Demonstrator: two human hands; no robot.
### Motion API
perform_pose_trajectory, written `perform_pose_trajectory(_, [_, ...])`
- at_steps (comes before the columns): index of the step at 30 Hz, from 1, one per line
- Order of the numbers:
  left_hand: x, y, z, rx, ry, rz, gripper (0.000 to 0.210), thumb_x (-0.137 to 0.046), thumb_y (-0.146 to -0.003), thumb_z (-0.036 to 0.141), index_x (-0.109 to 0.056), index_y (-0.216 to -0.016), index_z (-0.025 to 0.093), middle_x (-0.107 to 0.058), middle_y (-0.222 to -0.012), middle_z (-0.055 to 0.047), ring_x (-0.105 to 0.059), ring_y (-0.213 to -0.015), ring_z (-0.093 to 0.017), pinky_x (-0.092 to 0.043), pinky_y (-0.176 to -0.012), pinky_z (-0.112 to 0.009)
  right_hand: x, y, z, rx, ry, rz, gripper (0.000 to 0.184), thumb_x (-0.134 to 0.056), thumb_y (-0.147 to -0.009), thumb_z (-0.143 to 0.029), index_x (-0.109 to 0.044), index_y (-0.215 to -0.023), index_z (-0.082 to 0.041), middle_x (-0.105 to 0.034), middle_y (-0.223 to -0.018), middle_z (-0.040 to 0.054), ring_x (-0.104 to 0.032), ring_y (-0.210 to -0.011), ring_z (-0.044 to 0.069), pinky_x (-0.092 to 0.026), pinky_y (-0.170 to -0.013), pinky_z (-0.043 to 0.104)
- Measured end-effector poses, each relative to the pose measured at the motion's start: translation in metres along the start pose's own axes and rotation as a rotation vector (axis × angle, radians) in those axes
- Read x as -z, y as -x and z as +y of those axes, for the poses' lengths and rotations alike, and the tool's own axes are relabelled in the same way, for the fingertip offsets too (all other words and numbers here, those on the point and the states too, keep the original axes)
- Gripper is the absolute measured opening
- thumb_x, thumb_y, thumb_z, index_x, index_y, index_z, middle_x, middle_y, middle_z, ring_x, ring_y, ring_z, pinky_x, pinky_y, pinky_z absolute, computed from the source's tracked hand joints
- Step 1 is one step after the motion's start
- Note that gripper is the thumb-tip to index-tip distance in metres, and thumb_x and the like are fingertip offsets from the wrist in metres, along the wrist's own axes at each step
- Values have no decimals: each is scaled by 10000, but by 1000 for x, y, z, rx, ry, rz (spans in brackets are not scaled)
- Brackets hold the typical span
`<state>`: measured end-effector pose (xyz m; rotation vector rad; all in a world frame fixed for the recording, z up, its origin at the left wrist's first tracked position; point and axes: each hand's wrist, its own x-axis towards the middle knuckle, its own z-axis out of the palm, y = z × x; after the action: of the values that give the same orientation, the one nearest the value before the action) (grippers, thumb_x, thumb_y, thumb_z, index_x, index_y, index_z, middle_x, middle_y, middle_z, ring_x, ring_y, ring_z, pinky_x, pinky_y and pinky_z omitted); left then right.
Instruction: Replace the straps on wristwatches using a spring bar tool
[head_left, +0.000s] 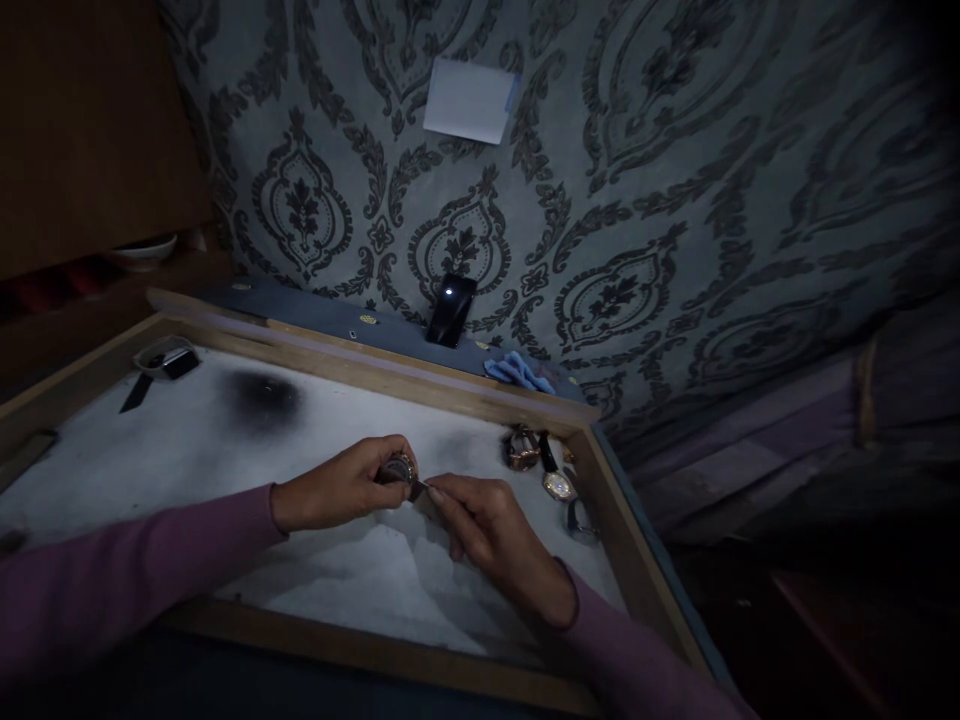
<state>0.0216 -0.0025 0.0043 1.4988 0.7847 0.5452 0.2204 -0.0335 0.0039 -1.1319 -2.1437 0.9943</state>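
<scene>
In my left hand [349, 488] is a round wristwatch [397, 467], its case gripped between thumb and curled fingers. The watch is tilted, with its metal rim showing. My right hand [487, 530] is closed in a pinch just right of the watch. Between its fingertips and the watch case shows a short dark flat strip [418, 490], which looks like part of the watch's strap. Both hands are above the white-lined bottom of a shallow wooden tray [322, 560]. My right fingers partly hide the strip's far end.
Several watches lie in the tray's right corner, among them one with a sparkling dial [558, 486] and a bulky brown one [522, 449]. A black-strapped item [180, 363] sits at far left. Behind the rim are a phone [451, 311] and a blue cloth [519, 371]; white paper [471, 100] hangs on the wall.
</scene>
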Motion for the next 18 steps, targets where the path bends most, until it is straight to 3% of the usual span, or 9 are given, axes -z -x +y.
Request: perform_pose_trajectory(18, [-1, 0, -1, -38, 29, 3, 70, -533, -794, 197, -479, -832, 173, -453, -661, 66, -376, -586, -88, -299, -550, -223, 0, 0, -1, 32, 5, 30, 386, -395, -995, -320, -658, -777, -141, -524, -509, -24, -509, -446, 97, -388, -504, 203])
